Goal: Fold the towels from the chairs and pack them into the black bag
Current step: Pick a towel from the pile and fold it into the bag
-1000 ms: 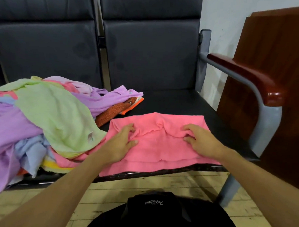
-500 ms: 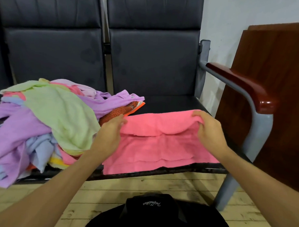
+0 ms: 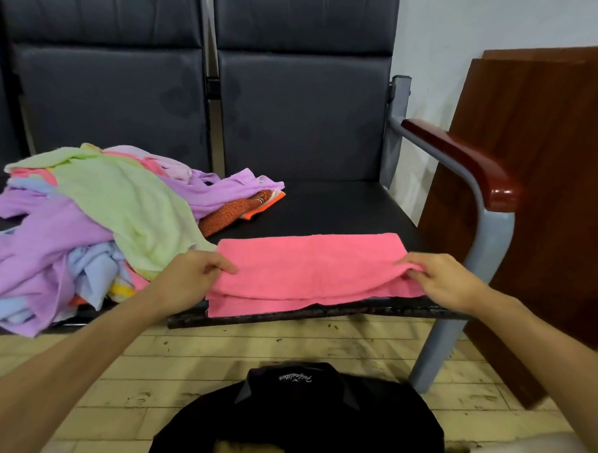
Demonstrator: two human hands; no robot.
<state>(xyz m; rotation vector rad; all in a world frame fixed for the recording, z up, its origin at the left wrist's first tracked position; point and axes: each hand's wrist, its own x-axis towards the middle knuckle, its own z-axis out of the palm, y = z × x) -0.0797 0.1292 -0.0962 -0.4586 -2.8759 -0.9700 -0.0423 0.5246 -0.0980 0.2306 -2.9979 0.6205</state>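
A pink towel (image 3: 309,268) lies folded over on the right chair seat (image 3: 343,207), its top layer pulled toward the front edge. My left hand (image 3: 189,279) pinches the towel's near left corner. My right hand (image 3: 442,280) pinches the near right corner. A heap of loose towels (image 3: 85,217) in green, purple, blue, pink and orange covers the left seat. The black bag (image 3: 303,418) sits on the floor below the seat, between my forearms.
A red-brown wooden armrest (image 3: 465,161) on a grey metal frame rises right of the seat. A dark wooden board (image 3: 549,189) leans on the wall behind it. Pale wooden floor planks (image 3: 168,368) run under the chairs.
Both hands took hold of the far edge of the pink towel and drew it toward me, laying the top half over the lower half.
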